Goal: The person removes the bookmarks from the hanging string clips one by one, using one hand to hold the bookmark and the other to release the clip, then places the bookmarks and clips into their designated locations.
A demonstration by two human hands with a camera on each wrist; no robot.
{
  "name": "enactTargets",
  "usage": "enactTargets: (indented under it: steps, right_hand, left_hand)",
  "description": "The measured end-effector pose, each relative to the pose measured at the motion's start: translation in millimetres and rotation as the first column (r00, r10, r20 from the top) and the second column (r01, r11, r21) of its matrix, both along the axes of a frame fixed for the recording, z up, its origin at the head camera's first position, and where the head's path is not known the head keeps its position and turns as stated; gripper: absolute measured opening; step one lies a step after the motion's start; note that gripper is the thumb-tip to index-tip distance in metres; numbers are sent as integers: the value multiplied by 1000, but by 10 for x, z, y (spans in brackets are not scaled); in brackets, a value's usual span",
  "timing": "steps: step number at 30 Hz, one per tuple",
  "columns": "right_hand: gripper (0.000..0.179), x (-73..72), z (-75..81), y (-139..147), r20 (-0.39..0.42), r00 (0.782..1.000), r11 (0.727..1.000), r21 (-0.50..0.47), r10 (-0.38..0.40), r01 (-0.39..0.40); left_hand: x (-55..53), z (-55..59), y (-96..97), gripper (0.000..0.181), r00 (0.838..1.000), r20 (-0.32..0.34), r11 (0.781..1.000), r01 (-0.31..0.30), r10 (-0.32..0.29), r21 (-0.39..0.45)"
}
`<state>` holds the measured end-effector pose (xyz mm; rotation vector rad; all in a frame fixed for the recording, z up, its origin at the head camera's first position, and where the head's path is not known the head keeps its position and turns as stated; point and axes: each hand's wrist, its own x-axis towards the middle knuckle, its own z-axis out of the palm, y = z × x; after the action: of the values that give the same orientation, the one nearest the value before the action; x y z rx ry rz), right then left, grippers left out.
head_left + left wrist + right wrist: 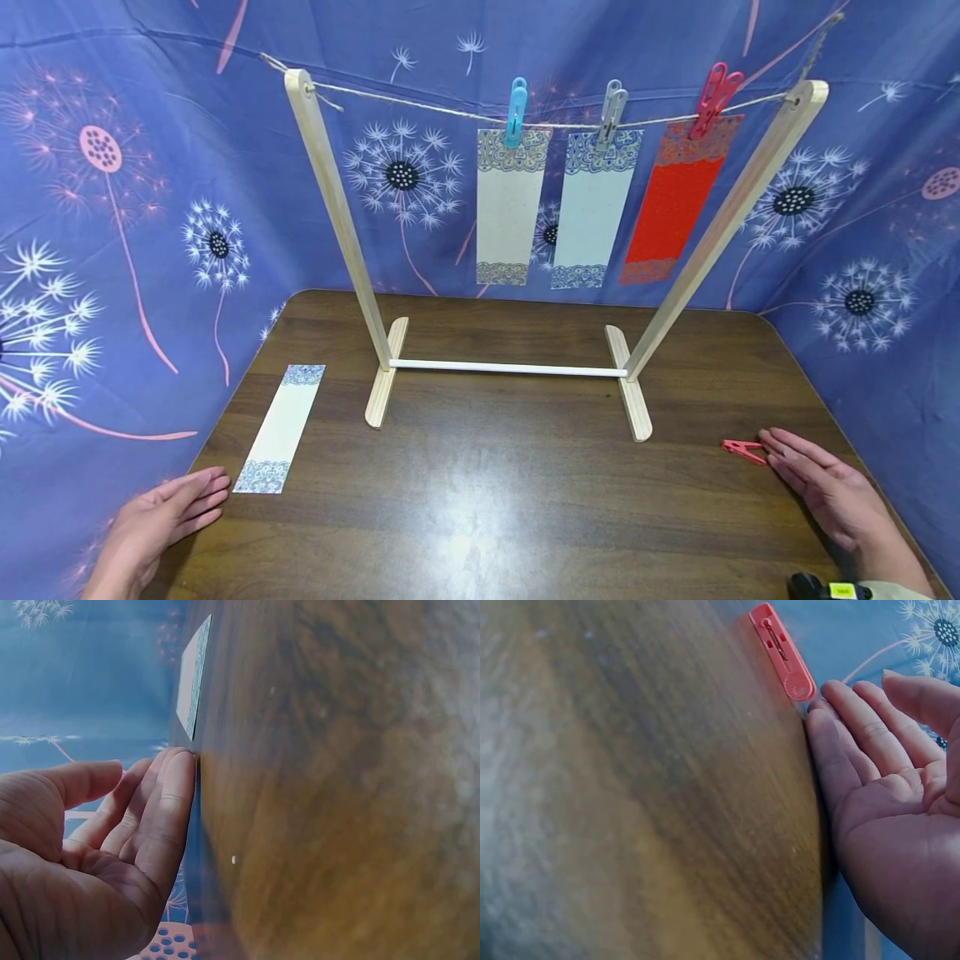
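Note:
On the left of the table lies a white paper strip (pixel 279 429) with blue patterned ends. My left hand (pixel 168 512) rests at the table's left edge, fingers relaxed and holding nothing, fingertips just short of the strip's near end. The same strip (pixel 193 679) shows beyond the fingertips in the left wrist view. Over on the right, a red clothespin (pixel 744 451) lies on the table. My right hand (pixel 832 492) is beside it, fingers loosely extended with nothing in them. In the right wrist view the clothespin (pixel 782 652) sits just past the fingertips.
A wooden stand with a left post (pixel 337 217), right post (pixel 723 233) and white crossbar (pixel 510 367) holds a string. Hanging from it are a beige strip (pixel 510 208) by a blue clothespin (pixel 516 112), a white strip (pixel 596 212) by a grey one, a red strip (pixel 671 208) by a red one.

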<state>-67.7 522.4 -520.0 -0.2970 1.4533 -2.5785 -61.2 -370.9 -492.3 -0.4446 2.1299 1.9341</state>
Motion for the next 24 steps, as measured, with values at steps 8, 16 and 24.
enactTargets:
  steps: [8,16,24]
  right_hand:
    - [57,-20,-7,44,-84,994,996,-46,76,-80]
    - [55,-36,91,87,-99,993,998,-12,63,-64]
    - [55,-116,288,122,-141,990,1000,0,29,-30]
  left_hand:
    - [1,13,8,19,1000,-27,1000,2,-2,17]
    - [-53,52,56,21,995,-104,999,13,-10,29]
    - [-163,171,199,21,982,-183,999,50,-47,11]
